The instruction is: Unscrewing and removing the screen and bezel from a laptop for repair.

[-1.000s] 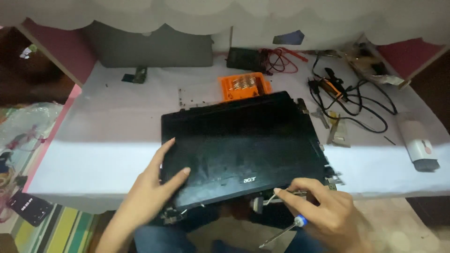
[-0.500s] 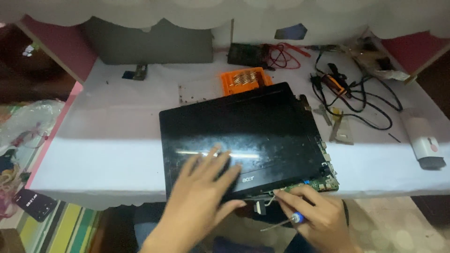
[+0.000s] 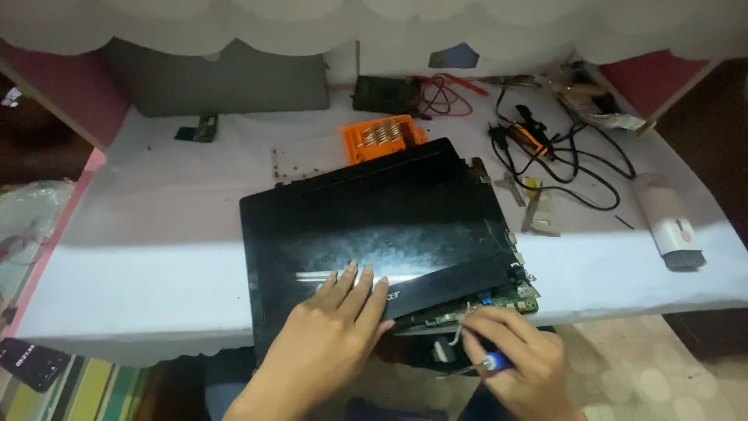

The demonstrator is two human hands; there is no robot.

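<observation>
Since a second ago the left hand [image 3: 331, 331] has left the laptop's side edge and now lies flat on the black laptop lid [image 3: 374, 226], fingers together and stretched out near its front edge. The laptop sits tilted on the white table [image 3: 140, 257], its green circuit board [image 3: 499, 300] showing at the front right corner. The right hand [image 3: 514, 362] is at that corner, fingers curled tight around a blue-handled screwdriver [image 3: 487, 362]. An orange tray [image 3: 378, 136] lies just behind the laptop.
</observation>
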